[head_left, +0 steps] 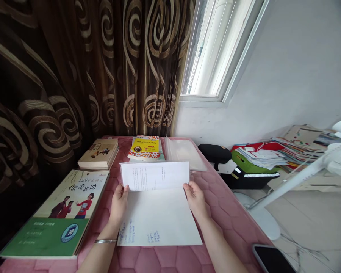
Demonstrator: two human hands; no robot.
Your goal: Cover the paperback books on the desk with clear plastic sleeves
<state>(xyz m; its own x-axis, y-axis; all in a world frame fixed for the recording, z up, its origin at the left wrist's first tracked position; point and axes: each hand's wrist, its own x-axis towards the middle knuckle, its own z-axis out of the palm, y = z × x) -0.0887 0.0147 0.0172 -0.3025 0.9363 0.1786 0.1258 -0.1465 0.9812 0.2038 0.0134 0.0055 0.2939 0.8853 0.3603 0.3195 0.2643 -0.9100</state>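
Note:
A white sheet of paper [159, 216] lies on the pink quilted table [230, 212] in front of me, with its far part folded up and back toward me. My left hand [118, 203] pinches the fold at its left edge, a thin bangle on that wrist. My right hand [196, 199] grips the fold at its right edge. Faint print shows on the raised flap, and blue handwriting sits near the sheet's front edge.
A large green and cream book [59, 216] lies at the left. A stack of books [99, 153] and a yellow book [145, 148] lie behind, beside a clear plastic sleeve [184, 151]. A dark phone [272, 259] rests at the front right corner. A white fan [315, 167] stands right.

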